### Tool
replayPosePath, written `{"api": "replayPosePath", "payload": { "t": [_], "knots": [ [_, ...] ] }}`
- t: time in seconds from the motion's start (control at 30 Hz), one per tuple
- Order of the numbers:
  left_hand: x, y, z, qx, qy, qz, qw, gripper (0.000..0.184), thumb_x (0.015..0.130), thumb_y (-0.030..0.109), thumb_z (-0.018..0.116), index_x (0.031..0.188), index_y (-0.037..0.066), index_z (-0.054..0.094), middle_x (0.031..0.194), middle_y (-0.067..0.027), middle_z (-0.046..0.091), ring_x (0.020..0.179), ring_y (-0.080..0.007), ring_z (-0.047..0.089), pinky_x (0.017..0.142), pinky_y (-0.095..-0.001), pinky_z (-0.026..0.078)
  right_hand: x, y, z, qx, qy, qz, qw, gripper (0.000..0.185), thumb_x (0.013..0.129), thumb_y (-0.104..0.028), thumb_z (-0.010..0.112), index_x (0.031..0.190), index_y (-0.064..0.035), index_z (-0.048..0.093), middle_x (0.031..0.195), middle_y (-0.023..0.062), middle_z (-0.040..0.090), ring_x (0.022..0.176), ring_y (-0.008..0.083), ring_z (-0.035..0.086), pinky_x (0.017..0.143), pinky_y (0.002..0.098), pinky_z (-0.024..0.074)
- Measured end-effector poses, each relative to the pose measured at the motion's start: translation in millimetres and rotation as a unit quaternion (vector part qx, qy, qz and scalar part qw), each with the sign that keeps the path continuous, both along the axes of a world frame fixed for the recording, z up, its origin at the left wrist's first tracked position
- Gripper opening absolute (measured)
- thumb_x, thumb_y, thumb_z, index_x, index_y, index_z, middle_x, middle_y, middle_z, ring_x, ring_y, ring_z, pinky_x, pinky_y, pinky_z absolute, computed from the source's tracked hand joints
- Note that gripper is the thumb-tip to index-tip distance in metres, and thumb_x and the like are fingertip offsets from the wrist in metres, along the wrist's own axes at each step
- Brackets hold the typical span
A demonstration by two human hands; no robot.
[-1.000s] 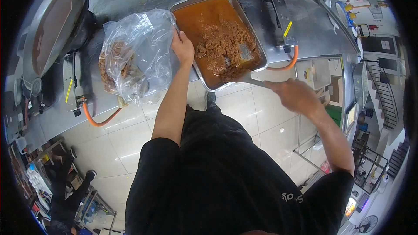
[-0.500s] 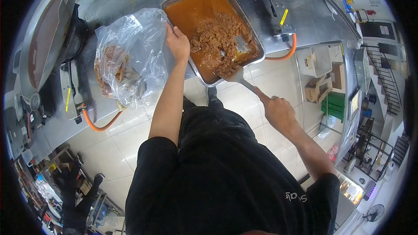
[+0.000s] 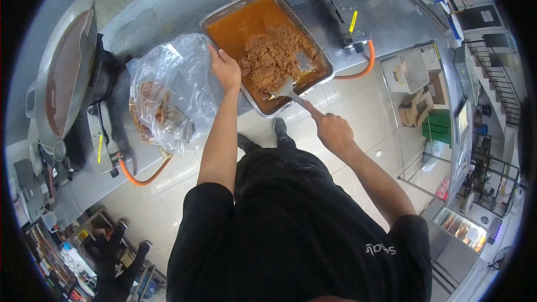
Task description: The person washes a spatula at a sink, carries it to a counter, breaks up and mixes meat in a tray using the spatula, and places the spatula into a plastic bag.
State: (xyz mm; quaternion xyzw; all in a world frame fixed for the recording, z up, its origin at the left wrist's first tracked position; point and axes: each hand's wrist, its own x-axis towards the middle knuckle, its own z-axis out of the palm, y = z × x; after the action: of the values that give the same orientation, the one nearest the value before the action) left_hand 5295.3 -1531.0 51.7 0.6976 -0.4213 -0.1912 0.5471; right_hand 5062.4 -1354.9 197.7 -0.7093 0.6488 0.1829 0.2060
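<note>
A metal tray (image 3: 207, 22) holds orange-brown liquid and a heap of brown minced food (image 3: 274, 53). My right hand (image 3: 334, 132) is wrapped round the handle of a spatula (image 3: 287, 89), whose metal blade touches the heap near the tray's front edge. At the tray's left side is my left hand (image 3: 226, 69), thumb apart from the fingers; it lies between the tray and a clear plastic bag (image 3: 193, 72), against the bag's edge. Brown food shows inside the bag. Whether my left fingers grip the bag or the tray rim is hidden.
Left on the metal counter (image 3: 151, 25) stands a large pan (image 3: 84, 72) of brown liquid on a burner. Another burner (image 3: 344, 19) with an orange hose (image 3: 369, 64) is at the right. A co-worker's legs (image 3: 120, 265) show lower left. Boxes (image 3: 415, 107) stand on a rack at right.
My right hand and the spatula have moved left, and the blade has moved left along the tray's front part. My left hand stays beside the tray. The whole view has shifted.
</note>
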Motion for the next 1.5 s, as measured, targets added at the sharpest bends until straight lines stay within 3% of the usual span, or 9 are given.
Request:
{"api": "replayPosePath", "payload": {
  "t": [0.4,0.5,0.6,0.63,0.93,1.03,1.13,1.17,1.5],
  "knots": [
    [1.3,-1.3,-4.7,-0.015,-0.005,0.014,1.0,0.047,0.099,0.013,0.045,0.138,-0.011,0.042,0.13,-0.0344,0.052,0.121,-0.0456,0.052,0.102,-0.0429,0.043,-3.4,-63.7,-31.3,-0.119,-0.232,-0.048,0.964,0.041,0.099,-0.018,0.045,0.139,-0.0223,0.053,0.088,0.0291,0.067,0.087,0.0436,0.067,0.071,0.0538,0.0533],
    [-0.6,3.5,0.3,-0.009,0.012,0.023,1.0,0.046,0.099,0.013,0.045,0.138,-0.011,0.042,0.132,-0.034,0.052,0.122,-0.0451,0.052,0.103,-0.0429,0.043,-22.3,-83.3,-76.7,-0.243,-0.369,0.034,0.897,0.038,0.101,-0.024,0.044,0.138,-0.0212,0.055,0.075,0.0201,0.066,0.065,0.0317,0.067,0.056,0.0417,0.051],
    [2.6,6.1,-4.4,-0.014,-0.006,0.028,1.0,0.046,0.099,0.014,0.045,0.138,-0.01,0.043,0.132,-0.0334,0.052,0.122,-0.0447,0.052,0.103,-0.0431,0.043,-8.5,-96.5,-3.3,0.11,-0.381,-0.23,0.889,0.041,0.103,-0.026,0.043,0.143,-0.0199,0.05,0.062,0.0046,0.054,0.046,0.0148,0.048,0.042,0.0281,0.0369],
    [3.5,6.4,-4.1,-0.017,-0.017,0.028,0.999,0.046,0.099,0.014,0.045,0.138,-0.01,0.043,0.131,-0.0332,0.052,0.122,-0.0446,0.052,0.103,-0.0432,0.043,-6.3,-95.0,4.5,0.131,-0.419,-0.277,0.855,0.04,0.105,-0.031,0.04,0.142,-0.0188,0.05,0.058,-0.0054,0.037,0.044,0.0052,0.029,0.037,0.0224,0.0237],
    [7.4,11.9,4.3,0.001,-0.008,0.031,1.0,0.045,0.098,0.013,0.045,0.138,-0.009,0.044,0.131,-0.0329,0.052,0.12,-0.0449,0.053,0.102,-0.044,0.044,-38.8,-99.5,8.6,0.288,-0.562,-0.315,0.708,0.039,0.107,-0.037,0.033,0.109,-0.0065,0.056,0.056,-0.0036,0.038,0.042,0.0045,0.037,0.036,0.0208,0.0281],
    [7.5,12.8,3.9,0.011,0.008,0.025,1.0,0.045,0.098,0.013,0.046,0.138,-0.009,0.044,0.131,-0.0329,0.052,0.12,-0.0449,0.053,0.102,-0.0441,0.044,-43.3,-104.8,-16.9,0.237,-0.526,-0.316,0.753,0.038,0.106,-0.033,0.036,0.103,-0.004,0.06,0.057,0.0061,0.051,0.049,0.0171,0.053,0.045,0.0301,0.042],
    [7.8,10.4,-0.5,0.002,0.002,0.031,1.0,0.045,0.098,0.013,0.045,0.138,-0.009,0.044,0.132,-0.0324,0.052,0.121,-0.045,0.052,0.103,-0.0435,0.044,-38.7,-96.5,-44.7,-0.144,-0.241,-0.082,0.956,0.044,0.104,-0.033,0.036,0.091,-0.0007,0.063,0.072,0.0198,0.065,0.073,0.0364,0.066,0.067,0.0464,0.0502],
    [6.9,9.3,-2.4,0.006,0.005,0.031,0.999,0.045,0.098,0.013,0.045,0.138,-0.009,0.044,0.132,-0.0323,0.052,0.122,-0.0449,0.052,0.103,-0.0433,0.043,-41.4,-93.1,-46.2,-0.14,-0.238,-0.102,0.956,0.044,0.103,-0.031,0.039,0.086,-0.0006,0.065,0.086,0.0266,0.066,0.087,0.0449,0.064,0.076,0.0522,0.0491],
    [6.4,10.8,1.8,0.026,0.002,0.028,0.999,0.046,0.099,0.013,0.044,0.139,-0.009,0.043,0.134,-0.0316,0.05,0.125,-0.0446,0.05,0.106,-0.0436,0.041,-19.3,-96.2,-46.0,-0.187,-0.162,-0.131,0.96,0.04,0.102,-0.032,0.041,0.092,-0.0012,0.064,0.083,0.028,0.066,0.084,0.0474,0.065,0.075,0.0569,0.0501]
  ]
}}
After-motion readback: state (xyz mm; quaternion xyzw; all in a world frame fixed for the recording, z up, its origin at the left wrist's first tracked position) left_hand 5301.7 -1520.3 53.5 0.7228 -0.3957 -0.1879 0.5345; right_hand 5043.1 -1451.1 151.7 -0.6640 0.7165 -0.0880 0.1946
